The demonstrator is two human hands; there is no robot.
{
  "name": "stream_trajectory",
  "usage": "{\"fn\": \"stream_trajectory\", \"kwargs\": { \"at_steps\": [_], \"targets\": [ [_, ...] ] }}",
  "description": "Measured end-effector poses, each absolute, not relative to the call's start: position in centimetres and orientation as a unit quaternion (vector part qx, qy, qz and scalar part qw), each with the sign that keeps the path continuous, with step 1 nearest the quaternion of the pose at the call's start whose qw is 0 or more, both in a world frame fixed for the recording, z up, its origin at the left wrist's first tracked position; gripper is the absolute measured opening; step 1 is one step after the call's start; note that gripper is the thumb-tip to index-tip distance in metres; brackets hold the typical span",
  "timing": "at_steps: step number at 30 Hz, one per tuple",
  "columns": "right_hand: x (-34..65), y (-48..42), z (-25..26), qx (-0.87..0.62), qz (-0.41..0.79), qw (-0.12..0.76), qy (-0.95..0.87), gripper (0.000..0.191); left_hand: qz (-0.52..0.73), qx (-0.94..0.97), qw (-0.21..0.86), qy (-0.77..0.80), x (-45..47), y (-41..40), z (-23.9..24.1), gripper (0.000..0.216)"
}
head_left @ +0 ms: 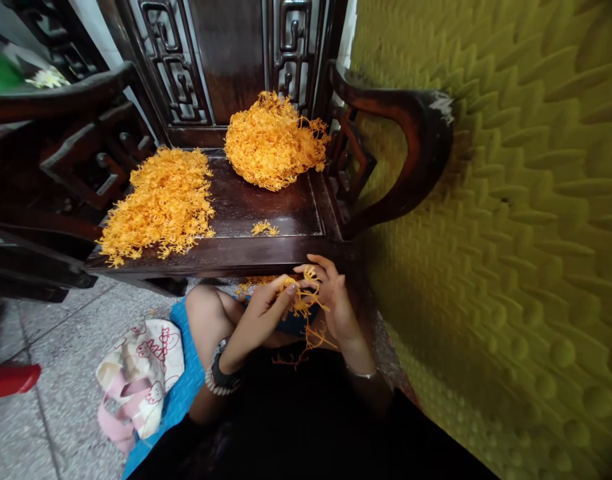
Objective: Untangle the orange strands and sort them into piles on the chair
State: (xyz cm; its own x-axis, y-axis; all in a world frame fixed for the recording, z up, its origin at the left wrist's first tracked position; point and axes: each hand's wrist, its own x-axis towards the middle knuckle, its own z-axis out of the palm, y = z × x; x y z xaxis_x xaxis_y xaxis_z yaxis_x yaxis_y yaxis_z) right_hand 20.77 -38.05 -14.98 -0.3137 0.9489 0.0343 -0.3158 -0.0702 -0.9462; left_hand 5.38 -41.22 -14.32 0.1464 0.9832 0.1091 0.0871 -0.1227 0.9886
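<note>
My left hand (266, 308) is closed, its thumb and fingers pinching a tangle of thin, branching orange pieces (302, 303) in front of my lap. Some of these dangle below as a loose strand over my dark clothing. Facing it, my right hand (340, 303) has its fingers stretched and apart, with the thumb raised. Its fingertips touch the orange tangle at the upper end. On the dark wooden seat (236, 210) lie a flat spread of orange pieces (161, 203) at the left and a rounded heap (273, 143) at the back. A small clump (265, 229) rests near the front edge.
A curved wooden armrest (421, 147) borders the seat on the right, beside a padded yellow-green wall (511, 220). Left of my knee, a white cloth bag with pink straps (159, 353) lies partly on a blue mat (179, 393). A red object (11, 381) stands at the left edge.
</note>
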Motion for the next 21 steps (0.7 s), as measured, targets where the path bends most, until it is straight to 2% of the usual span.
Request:
{"fn": "stream_trajectory", "kwargs": {
  "at_steps": [6,10,13,16,18,21],
  "targets": [
    [20.1,-38.2,-12.7,-0.339,0.650,0.387,-0.559,0.030,0.497,0.524,0.501,0.477,5.4,-41.5,-15.2,0.040],
    [19.8,-38.4,-12.9,-0.353,0.638,0.394,-0.560,0.038,0.507,0.538,0.468,0.484,5.4,-41.9,-15.0,0.042],
    [20.3,-38.3,-13.5,-0.322,0.705,0.344,-0.530,0.038,0.499,0.567,0.447,0.479,5.5,-42.0,-14.6,0.040],
    [20.9,-38.4,-13.9,-0.266,0.779,0.274,-0.497,0.031,0.493,0.567,0.470,0.462,5.6,-42.0,-14.4,0.042],
    [21.3,-38.5,-14.1,-0.226,0.800,0.243,-0.500,0.033,0.498,0.557,0.482,0.458,5.5,-42.1,-14.4,0.044],
    [21.5,-38.5,-14.0,-0.209,0.783,0.251,-0.529,0.042,0.530,0.532,0.449,0.484,5.1,-42.5,-14.4,0.045]
  ]
}}
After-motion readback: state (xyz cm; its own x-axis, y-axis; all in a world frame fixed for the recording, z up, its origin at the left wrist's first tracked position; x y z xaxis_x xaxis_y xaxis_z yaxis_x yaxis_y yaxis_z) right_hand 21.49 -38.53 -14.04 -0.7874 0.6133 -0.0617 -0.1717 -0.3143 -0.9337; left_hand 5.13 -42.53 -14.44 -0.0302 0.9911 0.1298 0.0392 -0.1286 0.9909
